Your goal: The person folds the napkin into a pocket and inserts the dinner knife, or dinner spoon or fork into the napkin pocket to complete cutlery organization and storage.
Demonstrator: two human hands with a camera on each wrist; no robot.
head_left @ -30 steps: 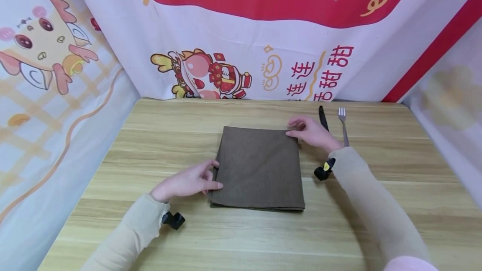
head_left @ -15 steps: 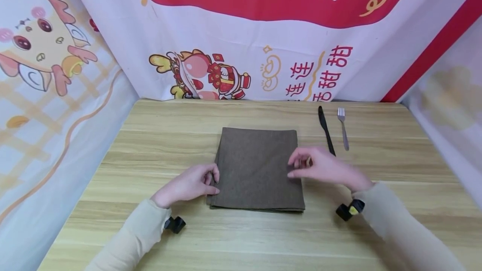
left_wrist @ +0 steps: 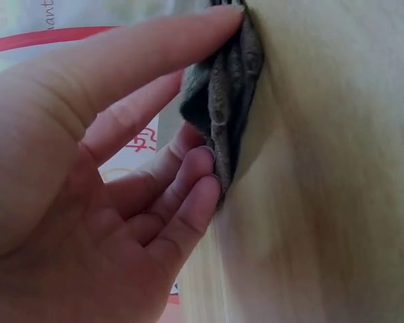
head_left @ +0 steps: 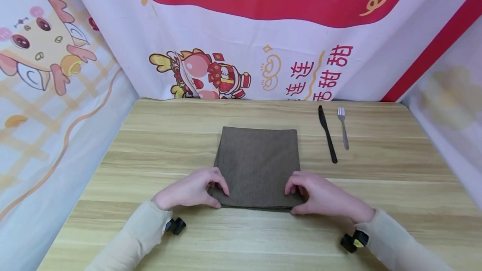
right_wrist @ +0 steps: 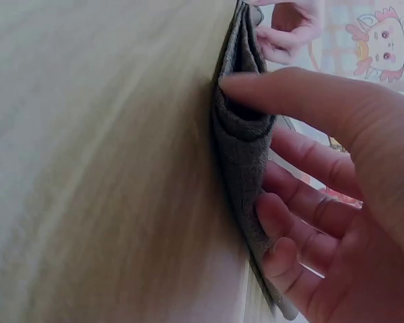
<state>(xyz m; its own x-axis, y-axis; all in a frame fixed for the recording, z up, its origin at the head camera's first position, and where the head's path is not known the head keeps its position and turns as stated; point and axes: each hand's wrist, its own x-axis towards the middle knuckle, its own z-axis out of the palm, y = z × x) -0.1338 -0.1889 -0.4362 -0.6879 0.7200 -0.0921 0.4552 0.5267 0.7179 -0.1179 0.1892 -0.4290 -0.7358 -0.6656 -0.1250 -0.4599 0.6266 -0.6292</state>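
Note:
A dark brown cloth napkin (head_left: 257, 162), folded into a square, lies on the wooden table. At its near left corner, my left hand (head_left: 192, 188) pinches it, fingers bent over the top and thumb at the front edge. My right hand (head_left: 320, 195) pinches the near right corner in the same way. From the left wrist, the napkin's stacked layers (left_wrist: 239, 74) show edge-on between thumb and fingertips. In the right wrist view the thumb (right_wrist: 256, 91) presses at an opening in the napkin's fold (right_wrist: 242, 161), with the other fingers curled on its far side.
To the right of the napkin a black knife (head_left: 328, 135) and a silver fork (head_left: 343, 128) lie on the wooden table (head_left: 169, 137), handles toward me. Printed cloth hangings (head_left: 241, 32) rise behind the table and at both sides.
My right hand has come from the napkin's far right corner down its side to the near right corner. My left hand has slid slightly nearer, to the near left corner.

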